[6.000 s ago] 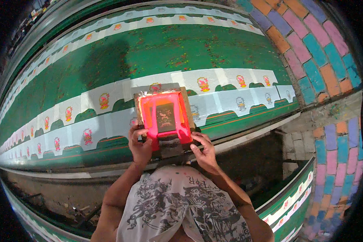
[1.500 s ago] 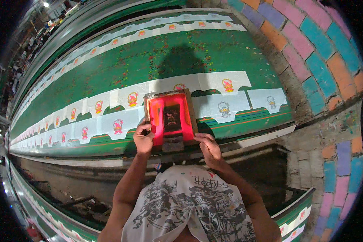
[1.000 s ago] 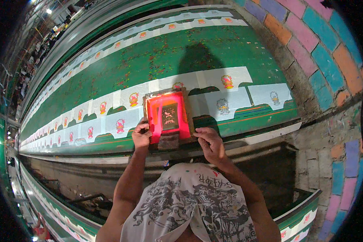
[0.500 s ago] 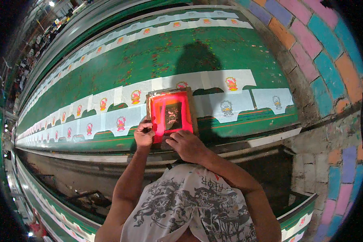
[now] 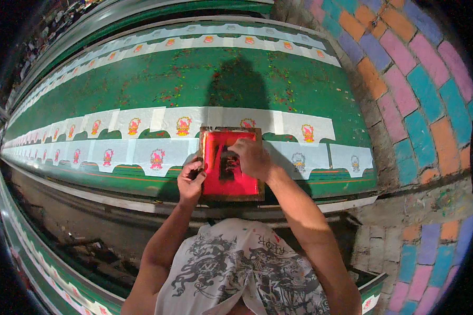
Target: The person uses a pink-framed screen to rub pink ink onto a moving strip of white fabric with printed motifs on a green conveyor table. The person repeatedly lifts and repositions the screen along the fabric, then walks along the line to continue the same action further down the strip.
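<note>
A small screen-printing frame with a wooden border lies flat on the printing table, covering part of the white fabric row. Wet red ink coats its mesh around a dark design area. My left hand grips the frame's left edge, fingers curled by the thumb. Over the upper middle of the mesh is my right hand, its fingers closed on what looks like a squeegee, mostly hidden beneath them. To the left lies a fabric piece with a pink-red print; to the right, one with only a grey print.
The long green table carries rows of white fabric pieces with coloured prints. Its near edge runs just in front of me. Coloured paving bricks lie to the right. Another green table stands at lower left.
My right hand has moved from the frame's near edge to the upper middle of the mesh. Red ink now covers more of the near part. My left hand stays at the left edge.
</note>
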The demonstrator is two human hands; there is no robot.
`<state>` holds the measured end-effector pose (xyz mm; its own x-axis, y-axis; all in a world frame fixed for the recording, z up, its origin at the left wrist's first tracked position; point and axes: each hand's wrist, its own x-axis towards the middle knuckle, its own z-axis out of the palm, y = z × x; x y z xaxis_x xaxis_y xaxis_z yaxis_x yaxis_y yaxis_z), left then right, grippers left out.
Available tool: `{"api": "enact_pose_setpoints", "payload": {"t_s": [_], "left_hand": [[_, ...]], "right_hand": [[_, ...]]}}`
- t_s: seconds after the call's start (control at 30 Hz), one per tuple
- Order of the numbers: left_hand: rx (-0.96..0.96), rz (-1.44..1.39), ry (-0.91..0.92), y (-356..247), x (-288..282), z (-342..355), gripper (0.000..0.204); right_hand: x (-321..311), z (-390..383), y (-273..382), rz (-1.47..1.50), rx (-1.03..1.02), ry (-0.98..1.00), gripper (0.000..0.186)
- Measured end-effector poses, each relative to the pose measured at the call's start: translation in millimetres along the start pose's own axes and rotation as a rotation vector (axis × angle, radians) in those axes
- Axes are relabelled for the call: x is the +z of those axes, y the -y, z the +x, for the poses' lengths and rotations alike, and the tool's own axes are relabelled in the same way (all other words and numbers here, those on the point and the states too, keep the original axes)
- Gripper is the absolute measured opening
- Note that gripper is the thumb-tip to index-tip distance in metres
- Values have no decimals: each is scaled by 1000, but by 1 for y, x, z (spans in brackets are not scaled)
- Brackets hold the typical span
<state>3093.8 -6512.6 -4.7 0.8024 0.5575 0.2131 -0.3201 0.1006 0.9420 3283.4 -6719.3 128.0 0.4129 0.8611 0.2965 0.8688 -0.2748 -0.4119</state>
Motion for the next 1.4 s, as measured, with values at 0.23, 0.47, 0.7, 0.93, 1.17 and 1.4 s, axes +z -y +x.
{"api": "enact_pose_setpoints", "payload": {"t_s": [0.23,0.47,0.7,0.93,1.17,1.4], "left_hand": [[-108,-110,-3,-9,1,-2,42],[-131,37,-1,-21,8,1,41],[-175,-85,-22,-14,10,3,34],[-151,-60,24,-16,4,-1,36],[-150,7,20,-18,2,-2,39],[-97,124,3,-23,11,-2,47]], "right_hand": [[25,-11,4,-179,43,-29,42],[15,-70,82,-61,40,52,43],[-20,-33,45,120,130,237,43],[-7,16,-2,-45,164,3,55],[18,-18,35,-206,159,37,58],[25,-67,91,-134,56,-52,52]]}}
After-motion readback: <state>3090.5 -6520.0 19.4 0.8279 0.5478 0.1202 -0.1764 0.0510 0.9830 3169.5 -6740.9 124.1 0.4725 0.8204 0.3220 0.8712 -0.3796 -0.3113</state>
